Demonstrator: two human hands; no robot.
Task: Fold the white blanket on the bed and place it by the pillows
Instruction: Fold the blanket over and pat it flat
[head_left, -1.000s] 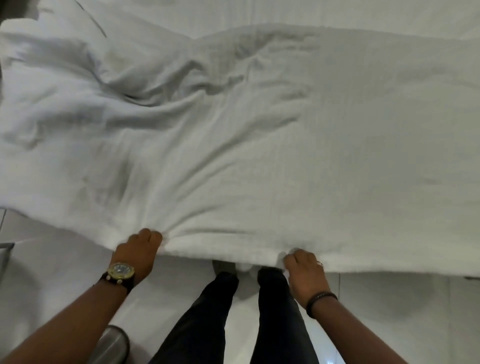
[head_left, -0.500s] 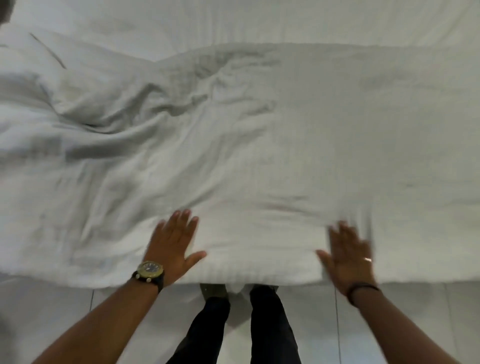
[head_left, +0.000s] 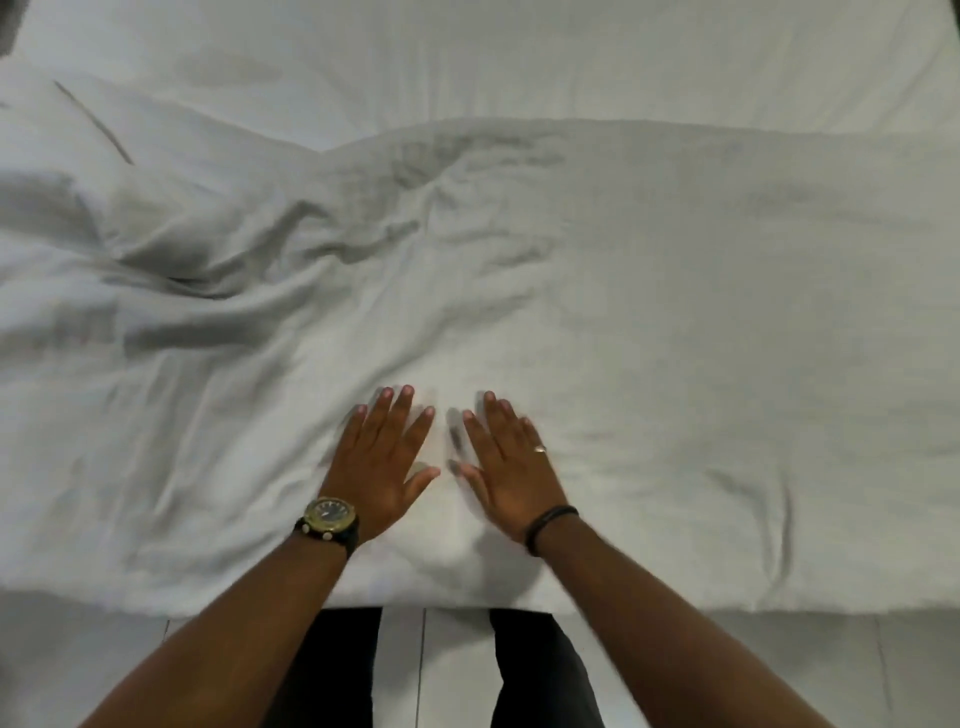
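Left hand (head_left: 382, 462) and right hand (head_left: 511, 467), both flat and wide, should sweep the white blanket (head_left: 649, 312) from centre toward 9 and 3 o'clock, clearing wrinkles before folding

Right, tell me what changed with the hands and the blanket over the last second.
Both hands let go of the blanket's near edge. The left hand and right hand opened flat, slid forward onto it and drew close together. The blanket stays spread out, rumpled on the left; watch and wristband unchanged.
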